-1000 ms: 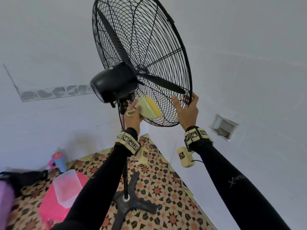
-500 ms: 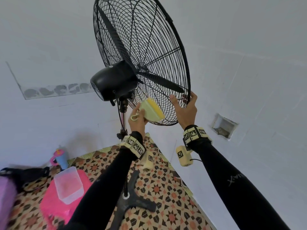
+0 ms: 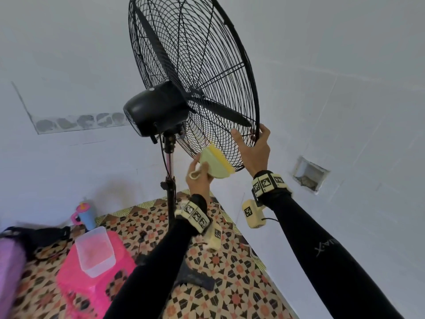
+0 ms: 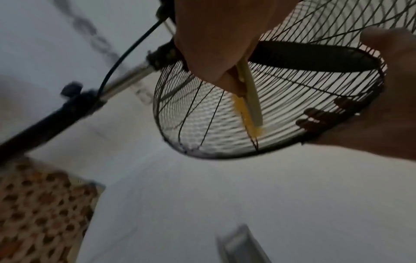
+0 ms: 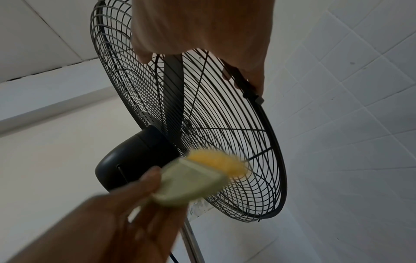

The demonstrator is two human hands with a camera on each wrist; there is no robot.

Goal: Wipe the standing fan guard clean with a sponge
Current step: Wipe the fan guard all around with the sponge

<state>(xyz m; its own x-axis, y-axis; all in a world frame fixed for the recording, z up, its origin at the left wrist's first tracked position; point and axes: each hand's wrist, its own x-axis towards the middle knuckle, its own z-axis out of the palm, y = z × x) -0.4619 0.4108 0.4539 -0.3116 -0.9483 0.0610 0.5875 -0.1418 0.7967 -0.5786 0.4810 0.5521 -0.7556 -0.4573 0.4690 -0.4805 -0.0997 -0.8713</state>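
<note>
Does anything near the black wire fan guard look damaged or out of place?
Yes. In the white wall right of the black wire fan guard, a small rectangular recess stands open, uncovered, with grey debris inside. Left of the fan, a grey strip of bare patches looks unfinished.

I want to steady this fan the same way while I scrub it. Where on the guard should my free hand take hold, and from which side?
Take the fan guard by its thick outer rim low on the right side, coming from below, as the right hand does: fingers hooked over the rim, thumb on the rear wires. The rim looks stiffer than the thin wires, and that spot stays clear of the sponge in the left hand.
</note>
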